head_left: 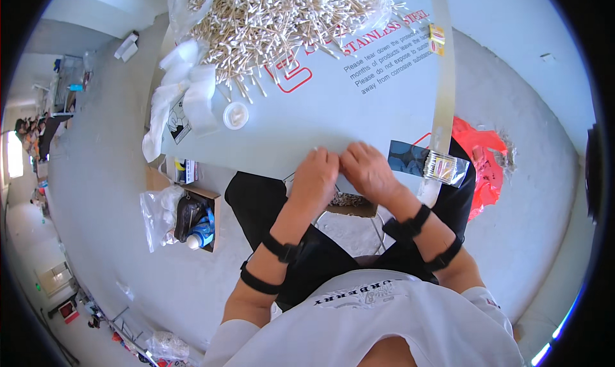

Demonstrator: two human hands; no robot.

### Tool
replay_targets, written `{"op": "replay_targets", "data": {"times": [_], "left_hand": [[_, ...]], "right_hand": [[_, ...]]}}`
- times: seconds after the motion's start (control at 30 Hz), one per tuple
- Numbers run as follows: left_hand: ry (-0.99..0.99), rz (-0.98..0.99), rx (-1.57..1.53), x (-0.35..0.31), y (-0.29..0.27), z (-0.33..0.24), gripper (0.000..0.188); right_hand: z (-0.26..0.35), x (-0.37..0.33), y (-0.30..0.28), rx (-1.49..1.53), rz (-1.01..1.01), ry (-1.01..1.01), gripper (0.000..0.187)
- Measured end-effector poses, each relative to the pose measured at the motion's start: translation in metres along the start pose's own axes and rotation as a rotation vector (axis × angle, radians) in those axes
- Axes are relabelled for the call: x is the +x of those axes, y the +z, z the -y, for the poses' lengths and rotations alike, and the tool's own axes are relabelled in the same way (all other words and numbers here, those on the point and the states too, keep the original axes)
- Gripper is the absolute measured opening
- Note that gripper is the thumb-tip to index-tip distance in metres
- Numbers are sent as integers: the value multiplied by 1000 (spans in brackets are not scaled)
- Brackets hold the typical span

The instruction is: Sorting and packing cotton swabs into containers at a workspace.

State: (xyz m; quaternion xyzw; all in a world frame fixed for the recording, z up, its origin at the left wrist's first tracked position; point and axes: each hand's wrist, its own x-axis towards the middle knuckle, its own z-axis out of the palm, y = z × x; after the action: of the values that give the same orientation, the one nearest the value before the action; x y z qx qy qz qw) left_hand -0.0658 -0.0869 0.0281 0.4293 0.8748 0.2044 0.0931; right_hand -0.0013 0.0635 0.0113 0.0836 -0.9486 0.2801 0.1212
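Note:
My left hand (318, 175) and my right hand (368, 170) meet just above the front edge of the table (301, 127). The fingers of both are bent and pressed together. Whatever lies in their fingertips is hidden or too small to name. A large heap of cotton swabs (288, 24) with wooden sticks spreads over the table's far side, partly in clear plastic. A small round white tub (236, 116) stands to the left, nearer to me. Below my hands, between my knees, an open cardboard box (366, 209) holds more swabs, partly hidden by my wrists.
White strips of soft material (204, 101) lie at the table's left edge. At the right corner sits a small clear pack of swabs (441, 167), and a yellow packet (437, 39) lies farther back. A red plastic bag (487, 165) and a box with a blue bottle (216, 223) rest on the floor.

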Motion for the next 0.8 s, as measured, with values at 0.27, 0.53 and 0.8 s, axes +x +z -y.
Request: {"op": "replay_targets", "data": {"times": [0.27, 0.53, 0.8], "left_hand": [[34, 276, -222, 18, -12, 15, 11], [-80, -447, 86, 171, -40, 123, 48], [-184, -448, -325, 133, -52, 93, 31]], "right_hand": [[17, -48, -32, 1, 280, 59, 13], [-18, 39, -74, 159, 201, 241, 17], [-90, 156, -81, 94, -93, 252, 36]]}}
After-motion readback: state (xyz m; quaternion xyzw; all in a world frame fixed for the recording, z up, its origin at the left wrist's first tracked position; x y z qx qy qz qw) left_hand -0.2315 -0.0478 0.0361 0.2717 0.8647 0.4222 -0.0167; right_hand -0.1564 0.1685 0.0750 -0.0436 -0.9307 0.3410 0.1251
